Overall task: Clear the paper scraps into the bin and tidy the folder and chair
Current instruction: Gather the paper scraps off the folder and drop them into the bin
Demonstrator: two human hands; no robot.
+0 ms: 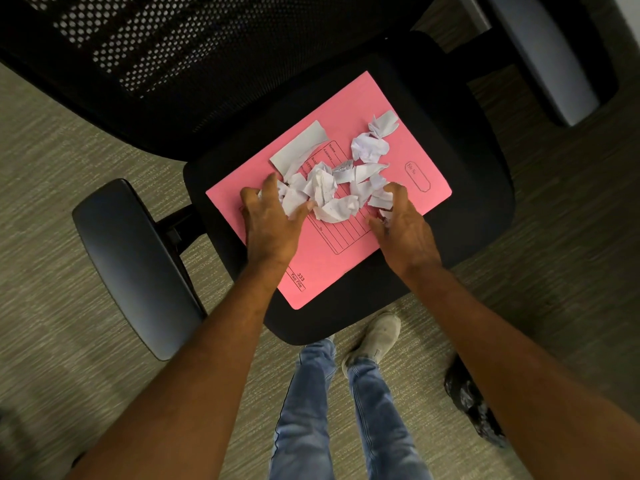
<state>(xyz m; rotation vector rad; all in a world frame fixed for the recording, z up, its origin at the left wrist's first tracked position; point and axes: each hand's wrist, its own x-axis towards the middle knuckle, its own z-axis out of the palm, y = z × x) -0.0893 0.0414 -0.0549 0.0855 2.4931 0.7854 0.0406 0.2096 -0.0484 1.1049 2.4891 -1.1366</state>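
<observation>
Both hands (337, 226) cupped around scraps (332, 181)

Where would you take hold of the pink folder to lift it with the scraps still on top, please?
Probably by its two long edges, one hand each side, beside the pile. The pink folder lies flat on the chair seat with paper scraps heaped mid-sheet, so level support from both sides should keep them from sliding off.

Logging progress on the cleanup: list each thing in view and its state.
paper scraps: crumpled, piled on the folder, not binned.
folder: closed, flat on the chair seat.
chair: seat holds the folder.
left hand: open, fingers at the pile's edge.
right hand: open, fingers at the pile's other edge.
black bag: on the floor.
</observation>
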